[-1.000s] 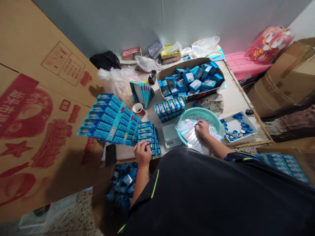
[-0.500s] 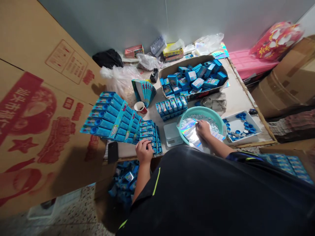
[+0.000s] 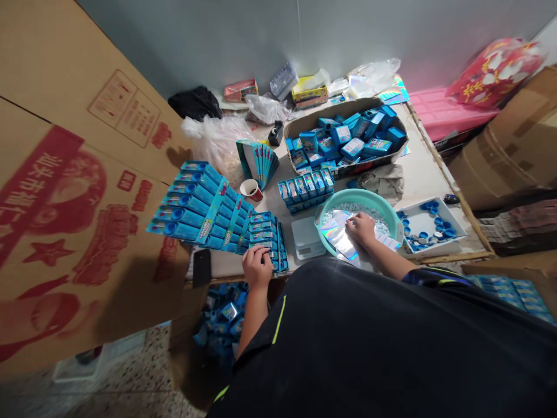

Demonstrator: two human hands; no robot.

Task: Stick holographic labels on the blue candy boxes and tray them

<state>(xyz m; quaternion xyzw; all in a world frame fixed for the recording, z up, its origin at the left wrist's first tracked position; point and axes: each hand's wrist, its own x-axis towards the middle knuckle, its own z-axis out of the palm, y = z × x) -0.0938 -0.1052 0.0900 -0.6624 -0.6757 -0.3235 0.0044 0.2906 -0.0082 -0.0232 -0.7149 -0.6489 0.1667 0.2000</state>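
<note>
My left hand [image 3: 257, 266] rests at the table's front edge with its fingers curled, against a row of small blue boxes [image 3: 262, 227]. What its fingers hold, if anything, is hidden. My right hand [image 3: 361, 227] has its fingers pressed together on shiny silver sheets [image 3: 346, 239], which lie across a turquoise basin [image 3: 395, 216]. Small white pellets [image 3: 381, 223] fill the basin under the sheets. Left of the basin lies a flat pale scale-like device [image 3: 307, 237]. Stacked long blue packs [image 3: 191, 206] fan out beyond my left hand.
A carton [image 3: 402, 150] of loose blue boxes stands at the back. To the right is a white tray [image 3: 456, 233] with blue caps. A paper cup [image 3: 255, 194] and black phone [image 3: 202, 267] are on the left. A tall cardboard box [image 3: 100, 244] walls off the left side.
The view has shifted slightly, so everything sits a little further right. Both hands keep nearly the same places and poses.
</note>
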